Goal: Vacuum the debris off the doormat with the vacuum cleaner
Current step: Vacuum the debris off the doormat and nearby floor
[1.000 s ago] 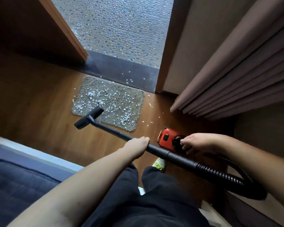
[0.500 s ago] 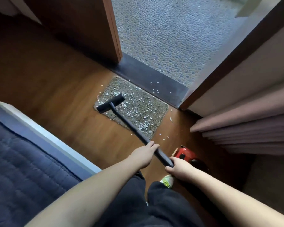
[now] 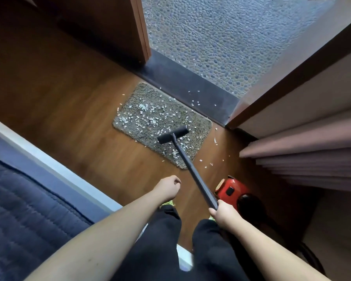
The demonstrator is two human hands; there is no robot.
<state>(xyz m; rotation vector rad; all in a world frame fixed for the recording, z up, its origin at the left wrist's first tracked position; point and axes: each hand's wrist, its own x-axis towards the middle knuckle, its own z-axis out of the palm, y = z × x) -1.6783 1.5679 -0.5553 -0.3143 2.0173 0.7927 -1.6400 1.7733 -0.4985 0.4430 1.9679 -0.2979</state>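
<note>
A grey doormat (image 3: 150, 126) lies on the wooden floor by the door sill, strewn with white debris (image 3: 144, 110). The black vacuum wand (image 3: 193, 171) runs from my right hand (image 3: 223, 213), which grips its near end, out to the flat black nozzle (image 3: 173, 134) resting on the mat's near right part. My left hand (image 3: 167, 187) hangs free to the left of the wand with curled fingers, holding nothing. The red vacuum cleaner body (image 3: 231, 189) sits on the floor just right of the wand.
A dark sill (image 3: 190, 86) and pebbled ground lie beyond the mat. A wooden door edge (image 3: 142, 37) stands at upper left, a folded curtain (image 3: 302, 151) at right, a dark blue mattress (image 3: 24, 209) at left. White bits are scattered on the floor right of the mat.
My left hand has let go of the wand and moved left. My right hand now holds the wand alone, and the nozzle has swung from the mat's left end to its near right part.
</note>
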